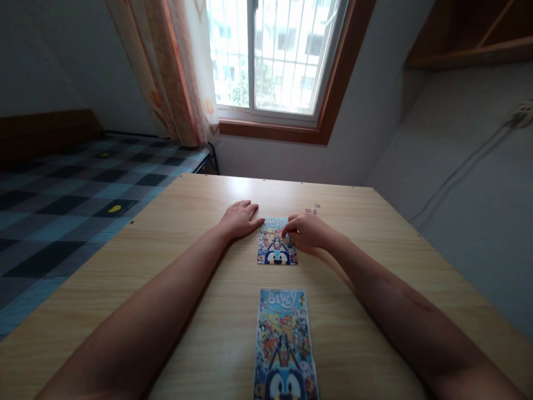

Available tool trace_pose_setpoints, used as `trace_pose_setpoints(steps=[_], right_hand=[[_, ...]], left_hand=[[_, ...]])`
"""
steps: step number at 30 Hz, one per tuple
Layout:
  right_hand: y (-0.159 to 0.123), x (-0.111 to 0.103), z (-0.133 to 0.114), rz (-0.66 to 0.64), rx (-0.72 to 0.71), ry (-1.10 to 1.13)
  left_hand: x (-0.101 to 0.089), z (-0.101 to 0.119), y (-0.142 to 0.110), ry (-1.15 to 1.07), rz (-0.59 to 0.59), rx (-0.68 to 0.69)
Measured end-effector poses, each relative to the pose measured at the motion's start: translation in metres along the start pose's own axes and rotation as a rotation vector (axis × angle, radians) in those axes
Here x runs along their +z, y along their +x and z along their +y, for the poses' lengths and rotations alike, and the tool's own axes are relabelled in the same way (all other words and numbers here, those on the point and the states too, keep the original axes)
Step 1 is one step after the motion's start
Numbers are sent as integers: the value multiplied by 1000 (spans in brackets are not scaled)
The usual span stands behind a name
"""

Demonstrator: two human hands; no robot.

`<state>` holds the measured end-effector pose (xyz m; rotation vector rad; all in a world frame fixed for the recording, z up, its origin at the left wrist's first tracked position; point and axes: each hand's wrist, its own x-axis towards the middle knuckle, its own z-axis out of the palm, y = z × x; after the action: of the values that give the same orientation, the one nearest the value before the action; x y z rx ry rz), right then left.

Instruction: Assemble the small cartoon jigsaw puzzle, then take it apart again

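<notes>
A small jigsaw puzzle (277, 256) with a blue cartoon dog's head at its near end lies on the table. Beside its upper left corner, my left hand (240, 218) rests flat with fingers spread, the thumb tip touching or very near the edge. Over the puzzle's right side, my right hand (306, 230) has its fingers curled in a pinch, the tips down at the picture. Whatever is between them is too small and hidden to make out. Several loose jigsaw pieces (314, 210) lie just beyond that hand. Nearer to me is a Bluey picture sheet (285, 339) with matching artwork.
Everything lies on a light wooden table (216, 311). To the left stands a bed (83, 205) with a checked cover. Beyond the table are a curtain (175, 72) and a barred window (283, 61). A cable (458, 161) runs down the right wall.
</notes>
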<state>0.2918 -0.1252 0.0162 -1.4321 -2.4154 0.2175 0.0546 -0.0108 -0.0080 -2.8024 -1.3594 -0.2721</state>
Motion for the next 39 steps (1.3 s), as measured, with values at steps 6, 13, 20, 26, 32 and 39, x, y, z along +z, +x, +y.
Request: trace_pose_setpoints(steps=[6,13,20,26,32,39], right_hand=[[-1,-1,2,55,-25,-19],[-3,-10,33,304,49,19],[-24,2,114,727,504,99],[-29,14,137,765,694,84],[-20,21,128,488,617,-98],[-20,24,131,397,676,-145]], left_hand=[[-2,0,1,-12,1,-4],[-4,0,0,-28,8,-4],[-3,-1,0,-32,-1,-8],[-3,-1,1,-30,-2,-13],[0,-4,2,-21,6,1],[-2,-2,1,-9,0,-2]])
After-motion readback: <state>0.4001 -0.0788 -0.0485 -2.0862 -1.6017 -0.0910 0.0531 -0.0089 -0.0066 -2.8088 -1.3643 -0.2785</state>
